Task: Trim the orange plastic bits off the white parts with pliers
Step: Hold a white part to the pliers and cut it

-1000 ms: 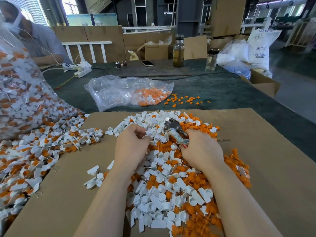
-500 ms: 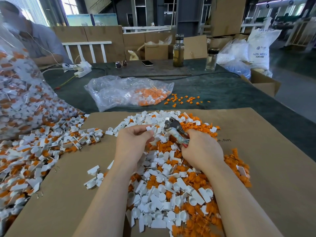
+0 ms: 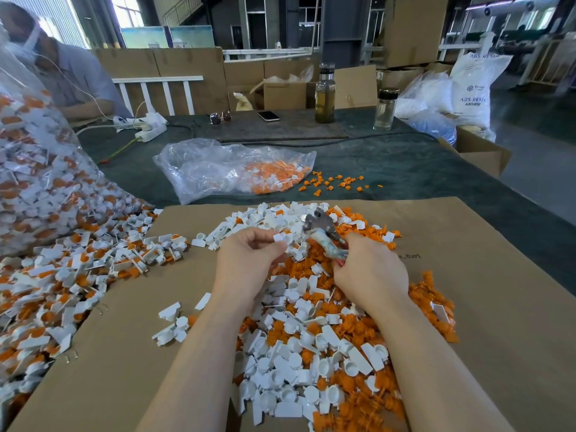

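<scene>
Head view: clear bag (image 3: 230,168), two bottles (image 3: 324,95) beyond parts pile (image 3: 311,338).

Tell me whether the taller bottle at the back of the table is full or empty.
Partly full. The taller bottle stands upright with yellowish-brown liquid filling most of it, clear glass above, under a dark cap.

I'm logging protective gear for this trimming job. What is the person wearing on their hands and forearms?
Nothing shows: the left hand and right hand are bare, with no gloves, rings, watch or bands in view. Both forearms are uncovered down to the bottom edge of the head view, with no sleeve in sight.
</scene>
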A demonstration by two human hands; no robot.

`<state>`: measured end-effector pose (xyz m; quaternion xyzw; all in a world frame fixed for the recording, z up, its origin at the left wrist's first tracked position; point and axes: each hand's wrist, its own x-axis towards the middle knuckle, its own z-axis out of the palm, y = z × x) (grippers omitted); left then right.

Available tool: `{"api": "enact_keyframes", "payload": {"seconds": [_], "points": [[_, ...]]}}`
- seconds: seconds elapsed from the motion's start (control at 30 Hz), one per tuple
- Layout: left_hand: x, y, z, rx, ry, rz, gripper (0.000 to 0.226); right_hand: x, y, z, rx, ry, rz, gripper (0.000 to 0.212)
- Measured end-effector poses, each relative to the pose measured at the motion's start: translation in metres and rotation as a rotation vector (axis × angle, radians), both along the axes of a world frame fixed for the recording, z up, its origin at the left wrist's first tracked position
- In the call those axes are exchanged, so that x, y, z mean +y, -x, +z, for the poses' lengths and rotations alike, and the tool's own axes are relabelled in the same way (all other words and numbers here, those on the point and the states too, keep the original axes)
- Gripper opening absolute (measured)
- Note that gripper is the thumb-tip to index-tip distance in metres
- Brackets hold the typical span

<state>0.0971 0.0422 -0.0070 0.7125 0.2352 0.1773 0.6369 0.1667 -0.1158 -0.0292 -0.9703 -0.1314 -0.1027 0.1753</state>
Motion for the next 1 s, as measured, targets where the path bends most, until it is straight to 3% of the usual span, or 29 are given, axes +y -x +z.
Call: {"api": "enact_keyframes", "payload": {"seconds": [0.1,0.2,0.3,0.4,0.53,0.67,0.83,1.0], "points": [[-0.002,0.000,0.001,-0.007,0.013,-0.018,0.011,0.001,0.000,0.007,-0.021,-0.260,0.025,0.027],[-0.007,0.000,0.004,-0.019,0.083,-0.077,0.012,0.001,0.004,0.016,0.006,-0.616,0.133,0.019],[-0.013,0.000,0.006,-0.034,0.243,-0.206,0.010,0.005,0.013,0.023,0.076,-0.915,0.247,0.019],[-0.017,0.001,0.007,-0.076,0.437,-0.314,0.007,0.009,0.020,0.026,0.131,-1.082,0.333,0.018],[-0.016,0.001,0.006,-0.115,0.562,-0.340,0.006,0.010,0.021,0.027,0.145,-1.085,0.372,0.018],[-0.012,0.001,0.004,-0.139,0.574,-0.284,0.033,0.009,0.021,0.027,0.116,-1.006,0.391,0.020],[-0.014,0.000,0.005,-0.136,0.572,-0.218,0.024,0.010,0.020,0.023,0.026,-0.847,0.349,0.022],[-0.015,0.000,0.006,-0.147,0.501,-0.139,0.011,0.013,0.021,0.023,-0.044,-0.945,0.314,0.024]]}}
